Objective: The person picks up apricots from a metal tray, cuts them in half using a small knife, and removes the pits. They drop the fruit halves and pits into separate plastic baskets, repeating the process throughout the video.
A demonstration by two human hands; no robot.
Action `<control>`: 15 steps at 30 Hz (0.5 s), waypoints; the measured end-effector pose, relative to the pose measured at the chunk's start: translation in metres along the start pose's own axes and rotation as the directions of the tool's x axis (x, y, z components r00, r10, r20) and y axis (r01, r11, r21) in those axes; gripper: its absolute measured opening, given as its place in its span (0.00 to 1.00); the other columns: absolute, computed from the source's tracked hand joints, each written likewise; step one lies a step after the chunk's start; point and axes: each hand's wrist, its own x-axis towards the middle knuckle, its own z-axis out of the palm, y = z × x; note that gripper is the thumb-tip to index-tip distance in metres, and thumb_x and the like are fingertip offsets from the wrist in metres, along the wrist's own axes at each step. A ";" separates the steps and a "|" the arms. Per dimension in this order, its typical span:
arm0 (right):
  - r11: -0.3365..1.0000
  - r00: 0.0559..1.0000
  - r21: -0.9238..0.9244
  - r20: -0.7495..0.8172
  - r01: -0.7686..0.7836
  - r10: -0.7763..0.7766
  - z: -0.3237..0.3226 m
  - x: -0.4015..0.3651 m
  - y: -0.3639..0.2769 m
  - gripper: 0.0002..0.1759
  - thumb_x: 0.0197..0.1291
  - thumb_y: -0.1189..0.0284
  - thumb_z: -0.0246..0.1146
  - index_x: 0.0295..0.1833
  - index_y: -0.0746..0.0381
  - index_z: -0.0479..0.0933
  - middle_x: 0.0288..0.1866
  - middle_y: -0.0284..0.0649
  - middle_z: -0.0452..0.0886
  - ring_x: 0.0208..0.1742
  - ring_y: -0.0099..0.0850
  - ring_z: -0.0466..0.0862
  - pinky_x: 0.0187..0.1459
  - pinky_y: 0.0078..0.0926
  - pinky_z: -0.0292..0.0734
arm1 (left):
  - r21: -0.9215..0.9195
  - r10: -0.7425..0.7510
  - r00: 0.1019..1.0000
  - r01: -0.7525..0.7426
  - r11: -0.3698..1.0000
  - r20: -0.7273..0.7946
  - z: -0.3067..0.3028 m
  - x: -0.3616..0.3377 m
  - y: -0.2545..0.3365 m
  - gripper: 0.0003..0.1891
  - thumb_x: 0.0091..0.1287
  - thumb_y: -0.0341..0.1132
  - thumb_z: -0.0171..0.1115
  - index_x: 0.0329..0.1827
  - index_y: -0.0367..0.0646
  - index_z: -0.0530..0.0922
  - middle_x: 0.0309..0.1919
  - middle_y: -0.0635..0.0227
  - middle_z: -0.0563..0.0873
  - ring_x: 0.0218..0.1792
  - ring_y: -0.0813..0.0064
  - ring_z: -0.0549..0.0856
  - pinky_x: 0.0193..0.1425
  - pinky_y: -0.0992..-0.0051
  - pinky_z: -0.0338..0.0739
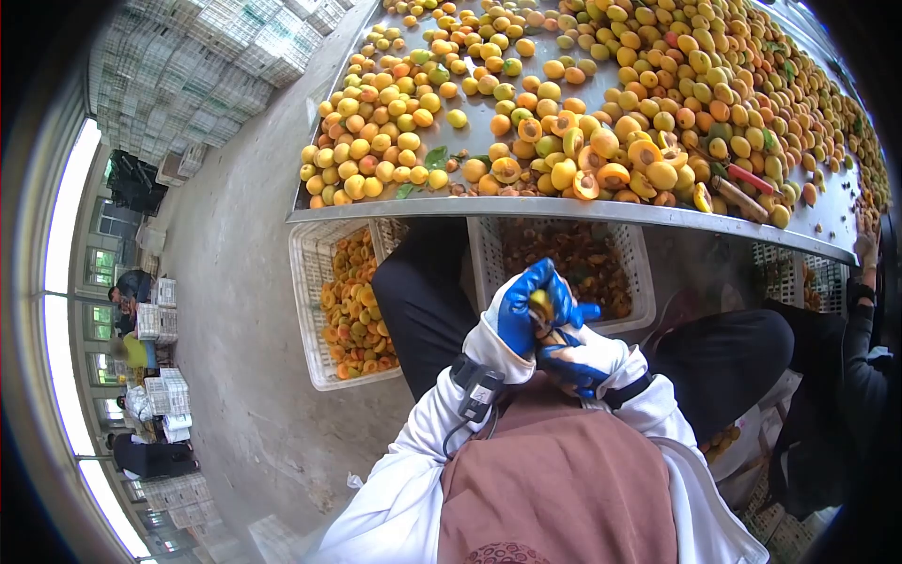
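The apricot (540,302) is up in front of our chest, in the L hand (517,317), pinched btwn bent, blue-coated fingers; prob. held at the fingertips b/c that leaves part of its skin exposed to the R hand (583,361). R fingers are curled in just below, close to the fruit; a narrow, dark bit shows btwn the hands, but we can't tell if R grips it or what it is. Fruit is mostly covered & near round, so long axis & stem-end direction: can't tell. Coated gloves prob. help w/ grip on wet skin. Beyond the hands, btwn our knees, sits a white crate (643,271) w/ dark brownish scraps (597,268), prob. put there so bits drop a short way. To its L, partly under the table (489,207), a 2nd crate (306,320) holds orange pieces (360,324), within easy reach of L. Up top, whole apricots lie heaped on the metal, w/ some cut open near the front edge; a red-handled tool (750,179) lies among them, R of centre. Far R, a co-worker's hand (866,248) is by the table's end; far L, stacked crates (197,75) line the floor.
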 end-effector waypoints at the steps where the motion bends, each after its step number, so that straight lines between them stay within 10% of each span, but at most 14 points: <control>1: 0.999 0.995 -0.021 0.096 -0.032 0.033 -0.010 0.006 -0.002 0.29 0.65 0.61 0.70 0.65 0.64 0.72 0.47 0.36 0.81 0.42 0.23 0.79 0.40 0.21 0.77 | 0.030 0.063 0.998 -0.063 0.998 0.022 -0.012 0.008 -0.002 0.24 0.82 0.47 0.43 0.33 0.40 0.77 0.26 0.60 0.79 0.36 0.59 0.84 0.66 0.53 0.77; 4: 0.998 0.973 0.039 0.224 0.040 -0.047 -0.031 0.004 0.003 0.22 0.64 0.58 0.70 0.52 0.64 0.77 0.34 0.32 0.80 0.29 0.20 0.77 0.31 0.19 0.73 | 0.158 0.233 0.939 -0.197 0.968 -0.255 -0.009 0.019 -0.002 0.25 0.83 0.49 0.43 0.41 0.38 0.80 0.32 0.59 0.84 0.43 0.57 0.86 0.66 0.54 0.77; 6: 0.980 0.990 0.146 -0.021 0.138 -0.137 -0.020 -0.001 0.000 0.18 0.66 0.57 0.69 0.41 0.62 0.78 0.24 0.29 0.75 0.22 0.18 0.71 0.24 0.19 0.67 | 0.177 0.333 0.916 -0.298 0.938 -0.224 -0.034 0.030 -0.001 0.24 0.83 0.49 0.45 0.52 0.36 0.81 0.42 0.59 0.87 0.48 0.60 0.87 0.63 0.62 0.79; 8: 0.995 0.951 -0.078 -0.299 0.060 -0.081 -0.017 0.008 -0.011 0.16 0.68 0.60 0.67 0.38 0.62 0.77 0.23 0.29 0.74 0.20 0.18 0.71 0.22 0.20 0.66 | 0.451 0.442 0.884 -0.336 0.827 -0.152 -0.049 0.026 0.005 0.21 0.82 0.46 0.48 0.56 0.35 0.81 0.44 0.61 0.88 0.48 0.67 0.87 0.60 0.68 0.80; 10: 0.825 0.807 -0.564 -0.471 0.034 -0.356 -0.022 0.026 0.005 0.14 0.69 0.62 0.66 0.38 0.63 0.77 0.23 0.29 0.75 0.20 0.19 0.71 0.23 0.22 0.67 | 0.720 0.555 0.826 -0.327 0.612 -0.096 -0.047 0.014 0.016 0.18 0.81 0.40 0.53 0.57 0.33 0.81 0.46 0.62 0.88 0.47 0.73 0.86 0.57 0.73 0.79; 11: 0.909 0.816 -0.416 -0.533 -0.025 -0.222 -0.026 0.022 0.005 0.15 0.68 0.63 0.67 0.40 0.66 0.78 0.24 0.33 0.78 0.23 0.22 0.75 0.27 0.26 0.71 | 0.643 0.575 0.814 -0.395 0.656 -0.087 -0.057 0.009 0.022 0.12 0.79 0.34 0.56 0.57 0.36 0.80 0.52 0.63 0.87 0.46 0.76 0.85 0.57 0.75 0.79; 15: 0.657 0.756 -0.734 -0.527 -0.173 -0.389 -0.032 0.030 0.015 0.22 0.65 0.60 0.68 0.46 0.72 0.78 0.30 0.51 0.84 0.33 0.44 0.84 0.37 0.40 0.78 | 0.925 0.894 0.445 -0.313 0.215 -0.057 -0.041 -0.052 0.085 0.11 0.77 0.28 0.53 0.56 0.34 0.80 0.49 0.60 0.87 0.49 0.70 0.85 0.59 0.71 0.78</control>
